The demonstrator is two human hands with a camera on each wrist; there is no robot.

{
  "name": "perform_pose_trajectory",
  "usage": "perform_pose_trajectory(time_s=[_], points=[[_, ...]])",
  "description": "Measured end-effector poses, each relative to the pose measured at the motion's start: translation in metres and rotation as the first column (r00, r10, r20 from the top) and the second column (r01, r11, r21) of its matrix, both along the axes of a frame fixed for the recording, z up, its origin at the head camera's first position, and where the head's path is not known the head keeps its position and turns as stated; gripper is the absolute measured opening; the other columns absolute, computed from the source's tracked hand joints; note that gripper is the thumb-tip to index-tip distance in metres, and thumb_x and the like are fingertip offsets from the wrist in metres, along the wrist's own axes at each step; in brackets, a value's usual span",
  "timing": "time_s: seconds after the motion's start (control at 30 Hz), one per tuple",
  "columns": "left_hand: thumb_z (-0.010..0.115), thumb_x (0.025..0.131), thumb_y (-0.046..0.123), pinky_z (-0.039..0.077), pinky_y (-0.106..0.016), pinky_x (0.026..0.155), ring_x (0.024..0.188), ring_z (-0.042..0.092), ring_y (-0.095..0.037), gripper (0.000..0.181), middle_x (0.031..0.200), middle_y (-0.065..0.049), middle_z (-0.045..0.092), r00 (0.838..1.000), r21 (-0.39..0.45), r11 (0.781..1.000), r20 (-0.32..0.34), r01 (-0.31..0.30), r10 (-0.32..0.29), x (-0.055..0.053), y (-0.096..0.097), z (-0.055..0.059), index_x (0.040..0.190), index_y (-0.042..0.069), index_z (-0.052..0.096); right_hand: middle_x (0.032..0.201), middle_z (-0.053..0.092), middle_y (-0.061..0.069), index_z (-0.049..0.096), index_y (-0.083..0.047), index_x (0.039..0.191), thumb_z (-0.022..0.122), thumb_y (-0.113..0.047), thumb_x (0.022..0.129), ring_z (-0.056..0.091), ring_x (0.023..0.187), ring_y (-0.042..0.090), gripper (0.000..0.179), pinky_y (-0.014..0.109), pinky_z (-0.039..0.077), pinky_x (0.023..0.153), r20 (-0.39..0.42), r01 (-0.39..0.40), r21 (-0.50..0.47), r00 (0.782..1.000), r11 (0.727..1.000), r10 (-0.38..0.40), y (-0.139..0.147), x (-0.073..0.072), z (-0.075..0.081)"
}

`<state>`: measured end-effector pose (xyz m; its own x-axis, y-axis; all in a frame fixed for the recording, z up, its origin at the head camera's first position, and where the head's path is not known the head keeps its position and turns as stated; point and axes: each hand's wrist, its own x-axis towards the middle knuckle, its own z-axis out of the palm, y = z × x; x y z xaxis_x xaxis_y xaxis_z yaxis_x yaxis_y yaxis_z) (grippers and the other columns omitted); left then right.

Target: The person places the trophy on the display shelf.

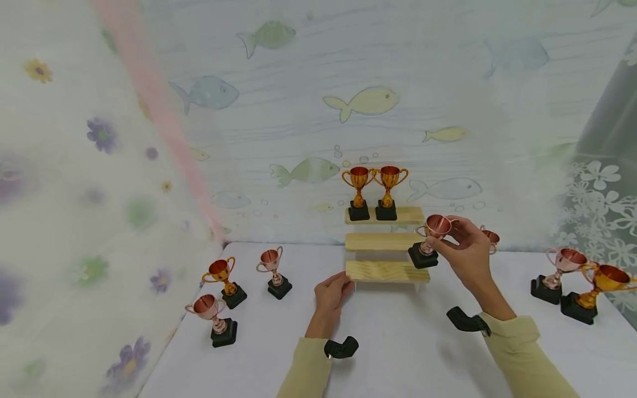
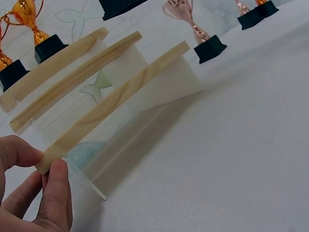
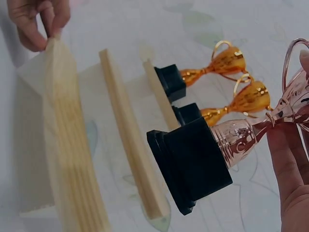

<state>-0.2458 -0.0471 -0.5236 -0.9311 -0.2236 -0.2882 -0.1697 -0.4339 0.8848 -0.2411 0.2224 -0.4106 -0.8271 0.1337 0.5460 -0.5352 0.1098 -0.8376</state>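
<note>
A wooden three-tier display stand (image 1: 387, 271) with clear side supports stands on the white table. My left hand (image 1: 329, 298) pinches the left end of its lowest tier, thumb on top and fingers beneath in the left wrist view. Up by the right end of the middle tier, my right hand (image 1: 470, 251) holds a rose-gold trophy (image 1: 439, 225) by its cup and stem. The trophy's black base (image 3: 193, 162) hangs tilted in the air, apart from the tiers. Two gold trophies, one on the left (image 1: 359, 190) and one on the right (image 1: 388, 190), stand side by side on the top tier.
On the table's left are a gold trophy (image 1: 229, 282) and two rose-gold trophies (image 1: 271, 268). Behind my right hand, a rose-gold trophy (image 1: 491, 239) is partly hidden. Farther right, a rose-gold trophy (image 1: 559, 271) stands beside a gold trophy (image 1: 597, 287). A fish-patterned curtain (image 1: 298, 110) hangs behind.
</note>
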Motion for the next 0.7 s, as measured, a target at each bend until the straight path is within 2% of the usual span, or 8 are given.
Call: perform_pose_trajectory(time_s=[0.13, 0.37, 0.57, 0.7], points=[[0.069, 0.088, -0.004, 0.062, -0.026, 0.081, 0.085, 0.068, -0.014, 0.035, 0.105, -0.017, 0.069, 1.0, -0.006, 1.0, 0.002, 0.003, -0.003, 0.0, 0.0, 0.0, 0.121, -0.015, 0.064, 0.113, 0.067, -0.011, 0.062, 0.004, 0.122, 0.077, 0.013, 0.081, 0.065, 0.106, 0.002, 0.044, 0.012, 0.055, 0.084, -0.004, 0.01, 0.029, 1.0, 1.0, -0.01, -0.003, -0.005, 0.004], [0.068, 0.087, -0.005, 0.062, -0.027, 0.081, 0.084, 0.069, -0.014, 0.034, 0.104, -0.018, 0.069, 1.0, 0.004, 1.0, -0.005, -0.002, 0.002, 0.0, 0.0, 0.001, 0.119, -0.016, 0.065, 0.113, 0.068, -0.009, 0.062, 0.005, 0.12, 0.077, 0.014, 0.08, 0.065, 0.106, 0.005, 0.043, 0.014, 0.056, 0.085, -0.026, -0.011, 0.015, 1.0, 1.0, 0.011, -0.005, -0.014, 0.009], [0.068, 0.088, -0.005, 0.062, -0.025, 0.079, 0.084, 0.069, -0.013, 0.034, 0.106, -0.019, 0.07, 1.0, -0.011, 1.0, 0.013, 0.001, -0.001, 0.0, -0.001, 0.001, 0.12, -0.015, 0.065, 0.111, 0.068, -0.008, 0.063, 0.001, 0.12, 0.077, 0.008, 0.083, 0.066, 0.104, 0.005, 0.04, 0.013, 0.056, 0.086, -0.011, 0.008, -0.022, 1.0, 1.0, -0.008, -0.003, -0.026, 0.016], [0.068, 0.088, -0.005, 0.062, -0.026, 0.081, 0.084, 0.069, -0.014, 0.035, 0.106, -0.019, 0.07, 1.0, -0.008, 1.0, 0.013, 0.004, -0.004, 0.0, -0.001, 0.001, 0.121, -0.015, 0.065, 0.11, 0.066, -0.008, 0.064, -0.002, 0.119, 0.079, 0.003, 0.085, 0.065, 0.104, 0.006, 0.038, 0.011, 0.054, 0.088, 0.002, 0.055, -0.017, 0.999, 0.998, -0.055, -0.001, -0.039, 0.02]])
